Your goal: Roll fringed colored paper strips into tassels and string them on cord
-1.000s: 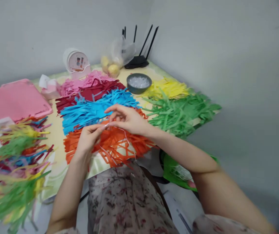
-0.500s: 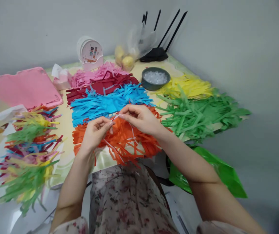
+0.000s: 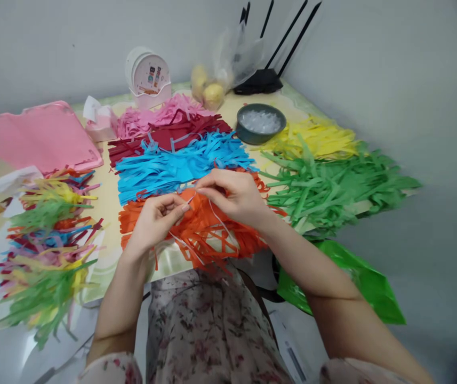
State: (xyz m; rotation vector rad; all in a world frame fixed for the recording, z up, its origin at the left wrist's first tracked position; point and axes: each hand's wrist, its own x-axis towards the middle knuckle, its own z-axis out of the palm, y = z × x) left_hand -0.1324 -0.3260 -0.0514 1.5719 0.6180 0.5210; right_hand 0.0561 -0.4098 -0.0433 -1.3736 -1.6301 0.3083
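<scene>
My left hand (image 3: pixel 159 217) is closed in a pinch on a thin pale string (image 3: pixel 224 226), a short white and reddish tip showing past the thumb. Close by on the right, my right hand (image 3: pixel 234 196) pinches the same string or its other end; the fingers hide which. Two loose lengths of it hang down below my hands. Under them lies a pile of orange fringed paper strips (image 3: pixel 208 245), with blue fringed strips (image 3: pixel 180 165) just behind.
Dark red strips (image 3: pixel 168 133), pink strips (image 3: pixel 160 114), yellow strips (image 3: pixel 316 138) and green strips (image 3: pixel 340 186) cover the table. A multicoloured fringe garland (image 3: pixel 52 256) lies left. Behind stand a bowl of clear pieces (image 3: pixel 260 121), a router (image 3: pixel 258 82) and a pink folder (image 3: pixel 36 136).
My fingertips have drawn slightly apart, and the string's tip now shows at my left thumb. The view has shifted a little; the piles lie as before.
</scene>
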